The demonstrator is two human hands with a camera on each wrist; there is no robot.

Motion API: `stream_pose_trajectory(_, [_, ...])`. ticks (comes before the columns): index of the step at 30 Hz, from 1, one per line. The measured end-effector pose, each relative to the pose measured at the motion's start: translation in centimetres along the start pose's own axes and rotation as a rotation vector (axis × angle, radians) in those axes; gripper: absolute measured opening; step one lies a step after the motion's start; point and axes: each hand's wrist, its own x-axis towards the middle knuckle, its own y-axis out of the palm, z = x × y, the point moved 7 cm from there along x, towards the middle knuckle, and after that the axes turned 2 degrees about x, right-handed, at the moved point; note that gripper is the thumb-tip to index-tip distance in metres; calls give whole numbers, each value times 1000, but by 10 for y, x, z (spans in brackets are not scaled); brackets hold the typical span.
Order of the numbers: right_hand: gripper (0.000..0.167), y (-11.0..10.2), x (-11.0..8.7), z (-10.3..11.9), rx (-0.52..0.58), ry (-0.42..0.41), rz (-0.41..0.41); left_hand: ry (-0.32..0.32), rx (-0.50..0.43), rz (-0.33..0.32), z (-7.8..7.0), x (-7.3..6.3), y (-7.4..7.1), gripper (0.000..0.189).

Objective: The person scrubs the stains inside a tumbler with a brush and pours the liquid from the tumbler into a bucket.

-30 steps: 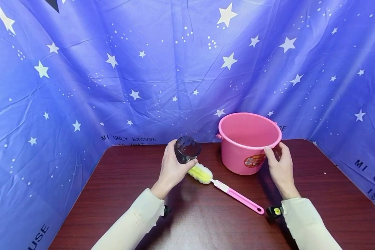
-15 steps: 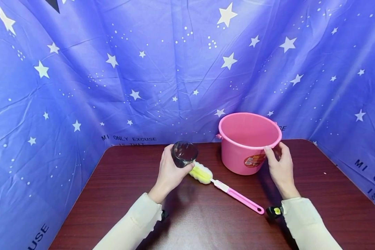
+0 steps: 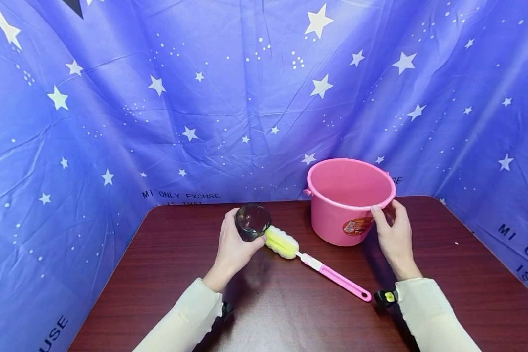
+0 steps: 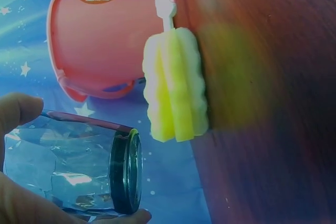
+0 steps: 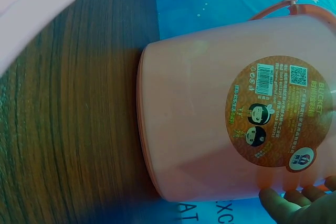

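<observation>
My left hand (image 3: pixel 234 249) holds a dark see-through glass tumbler (image 3: pixel 253 220) by its side, thumb on the near side and fingers around the far side. Its mouth faces up, and the left wrist view shows its thick base (image 4: pixel 128 171) off the table. Just right of the glass lies a sponge bottle brush (image 3: pixel 282 243), its yellow-and-white head toward the glass, its pink handle (image 3: pixel 344 283) toward the front right. My right hand (image 3: pixel 395 239) rests against the right side of an upright pink bucket (image 3: pixel 330 222), thumb just below the rim and fingertips on the outer wall.
The dark red-brown wooden table (image 3: pixel 158 293) ends at a blue star-patterned cloth (image 3: pixel 229 122), which rises behind and at both sides. A round label (image 5: pixel 281 111) is on the bucket's wall. A small white speck (image 3: pixel 456 243) lies on the table at right.
My left hand has moved left and toward me with the glass, showing more of the brush head. My right hand, the bucket and the brush have stayed put.
</observation>
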Motion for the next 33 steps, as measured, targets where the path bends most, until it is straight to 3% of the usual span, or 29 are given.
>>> stream_pose_trajectory(8, [54,0,1,-1,1,-3,-2,-34,3,-2,8,-4,-3,82])
stream_pose_trajectory(16, [54,0,0,-1,4,2,-4,-12,24,-48,13,-8,-8,82])
stream_pose_trajectory(25, [54,0,0,-1,4,4,-6,-100,18,-15,26,-10,-12,84])
stream_pose_trajectory(33, [54,0,0,-1,5,3,-3,-136,28,-18,36,-13,-16,85])
